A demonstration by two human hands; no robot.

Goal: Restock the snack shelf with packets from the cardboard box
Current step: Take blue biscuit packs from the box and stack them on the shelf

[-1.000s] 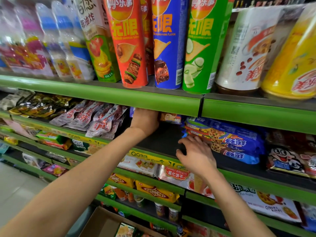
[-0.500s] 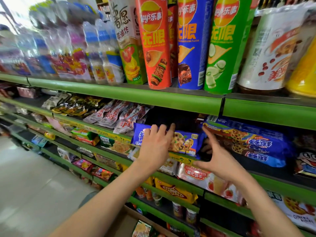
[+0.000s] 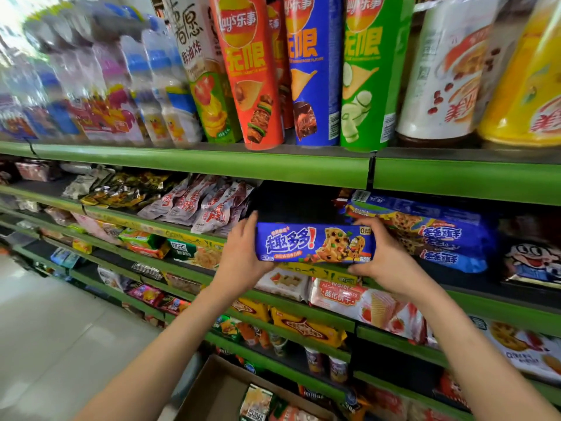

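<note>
Left hand [image 3: 239, 256] grips the left end of a long blue plastic cookie packet [image 3: 315, 243], fingers curled over its top edge. Right hand [image 3: 384, 255] clamps the right end, thumb underneath. I see the packet held level, label facing me, just in front of the green-edged middle shelf [image 3: 340, 276], at the dark gap in that row. Touching my right hand's far side lies a stack of matching blue cookie packets [image 3: 440, 235], labels upside down. Silvery-pink foil sachets [image 3: 200, 205] lie left of the gap. Tall crisp tubes [image 3: 315, 71] stand on the shelf above. Open brown cardboard box [image 3: 218, 393] sits low, packets inside.
</note>
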